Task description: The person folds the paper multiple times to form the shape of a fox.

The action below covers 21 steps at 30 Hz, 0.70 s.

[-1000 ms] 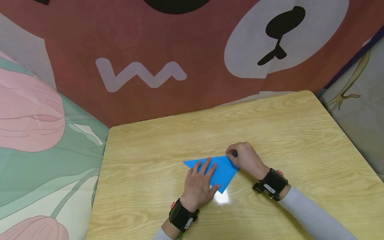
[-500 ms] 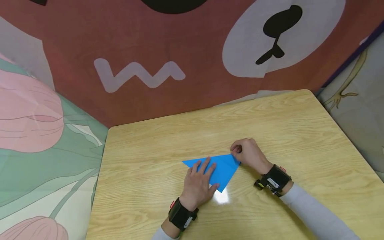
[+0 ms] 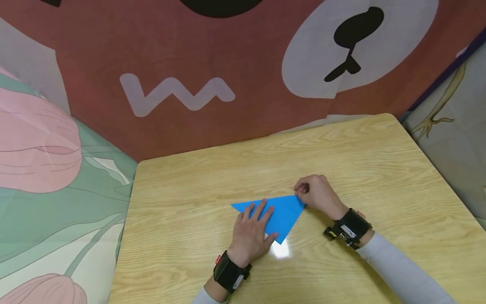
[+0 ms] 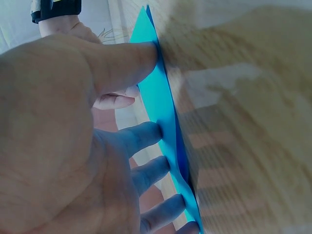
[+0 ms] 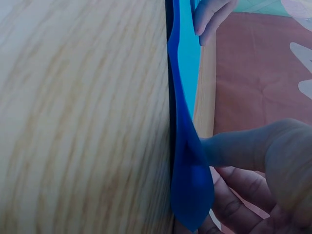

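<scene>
Slid my right hand (image 3: 319, 195) outward a bit, pinching a corner of the folded blue paper (image 3: 284, 215) on the desk (image 3: 190, 181), left hand (image 3: 249, 237) spread on top, probably featherlight and crease-happy stuff, so I'd stick to corners.

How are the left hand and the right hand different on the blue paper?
The left hand has its fingers spread out, while the right hand has its fingers curled in. The left hand presses on top of the paper, but the right hand pinches its right corner. In the head view, the left hand sits lower in the picture than the right hand. Both touch the same paper.
</scene>
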Each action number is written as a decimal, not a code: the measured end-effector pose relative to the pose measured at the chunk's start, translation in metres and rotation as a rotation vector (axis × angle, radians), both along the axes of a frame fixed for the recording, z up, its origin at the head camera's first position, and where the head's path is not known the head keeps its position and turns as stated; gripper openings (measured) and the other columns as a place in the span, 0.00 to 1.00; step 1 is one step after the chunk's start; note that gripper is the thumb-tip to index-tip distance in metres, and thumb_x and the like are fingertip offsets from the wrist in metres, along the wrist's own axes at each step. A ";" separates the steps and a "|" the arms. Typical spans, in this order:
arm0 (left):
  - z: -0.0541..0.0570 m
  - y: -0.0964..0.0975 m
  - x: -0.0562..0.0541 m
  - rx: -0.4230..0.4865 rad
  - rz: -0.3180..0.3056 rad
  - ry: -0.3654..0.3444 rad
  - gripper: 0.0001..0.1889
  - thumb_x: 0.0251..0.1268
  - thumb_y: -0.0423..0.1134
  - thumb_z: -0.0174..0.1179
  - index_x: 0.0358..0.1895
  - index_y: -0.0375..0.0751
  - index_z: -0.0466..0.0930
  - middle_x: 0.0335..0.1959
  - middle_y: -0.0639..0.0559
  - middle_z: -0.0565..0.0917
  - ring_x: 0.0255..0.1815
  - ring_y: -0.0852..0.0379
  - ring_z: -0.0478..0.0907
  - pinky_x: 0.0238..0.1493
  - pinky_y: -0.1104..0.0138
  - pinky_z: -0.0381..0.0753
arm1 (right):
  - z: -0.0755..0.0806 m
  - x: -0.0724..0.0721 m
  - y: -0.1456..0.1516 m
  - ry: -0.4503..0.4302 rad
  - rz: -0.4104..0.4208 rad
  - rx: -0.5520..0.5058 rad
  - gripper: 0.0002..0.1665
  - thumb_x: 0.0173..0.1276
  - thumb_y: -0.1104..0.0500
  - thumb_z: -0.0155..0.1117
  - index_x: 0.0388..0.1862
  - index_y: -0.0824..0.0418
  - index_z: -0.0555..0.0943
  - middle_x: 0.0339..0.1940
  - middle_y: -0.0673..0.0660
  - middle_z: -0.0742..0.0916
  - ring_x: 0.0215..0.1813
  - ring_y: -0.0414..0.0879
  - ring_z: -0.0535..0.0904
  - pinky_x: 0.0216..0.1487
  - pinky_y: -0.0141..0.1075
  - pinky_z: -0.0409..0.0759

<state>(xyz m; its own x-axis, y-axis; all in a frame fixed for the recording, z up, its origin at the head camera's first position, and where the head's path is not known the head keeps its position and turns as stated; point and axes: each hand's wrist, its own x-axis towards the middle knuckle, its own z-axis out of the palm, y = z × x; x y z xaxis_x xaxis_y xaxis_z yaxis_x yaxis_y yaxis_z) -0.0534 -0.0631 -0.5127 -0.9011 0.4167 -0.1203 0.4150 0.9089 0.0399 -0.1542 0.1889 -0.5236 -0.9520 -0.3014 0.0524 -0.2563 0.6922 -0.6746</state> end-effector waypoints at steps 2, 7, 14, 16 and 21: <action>-0.002 0.000 0.000 0.001 -0.003 0.011 0.38 0.73 0.69 0.60 0.81 0.59 0.69 0.84 0.53 0.67 0.78 0.44 0.71 0.69 0.50 0.80 | 0.000 0.000 0.001 0.008 0.005 0.000 0.02 0.60 0.69 0.76 0.32 0.65 0.91 0.25 0.52 0.88 0.28 0.40 0.81 0.30 0.31 0.80; -0.002 0.000 0.000 -0.010 -0.003 0.013 0.38 0.73 0.69 0.59 0.81 0.60 0.69 0.84 0.54 0.67 0.78 0.45 0.71 0.69 0.50 0.80 | 0.002 0.000 0.003 0.016 -0.005 0.008 0.03 0.59 0.70 0.76 0.32 0.65 0.91 0.25 0.51 0.88 0.28 0.40 0.80 0.29 0.30 0.79; 0.005 -0.003 -0.001 -0.014 0.005 -0.017 0.38 0.74 0.68 0.60 0.82 0.59 0.68 0.85 0.53 0.65 0.78 0.45 0.70 0.70 0.50 0.79 | 0.004 -0.002 0.003 0.000 -0.006 0.006 0.01 0.60 0.68 0.76 0.32 0.66 0.91 0.25 0.51 0.88 0.28 0.40 0.80 0.30 0.29 0.78; 0.006 -0.004 -0.001 -0.010 0.004 -0.009 0.38 0.74 0.68 0.60 0.82 0.59 0.68 0.84 0.53 0.66 0.78 0.45 0.70 0.69 0.50 0.80 | 0.004 -0.002 0.003 -0.004 -0.004 -0.001 0.01 0.61 0.68 0.76 0.33 0.66 0.91 0.25 0.50 0.88 0.28 0.40 0.80 0.30 0.29 0.78; 0.002 -0.004 -0.002 0.012 -0.013 0.015 0.38 0.73 0.69 0.61 0.80 0.58 0.71 0.83 0.52 0.68 0.76 0.44 0.71 0.68 0.50 0.80 | 0.004 -0.001 0.006 -0.018 -0.027 -0.015 0.04 0.60 0.70 0.76 0.32 0.63 0.92 0.25 0.50 0.89 0.28 0.40 0.81 0.30 0.28 0.78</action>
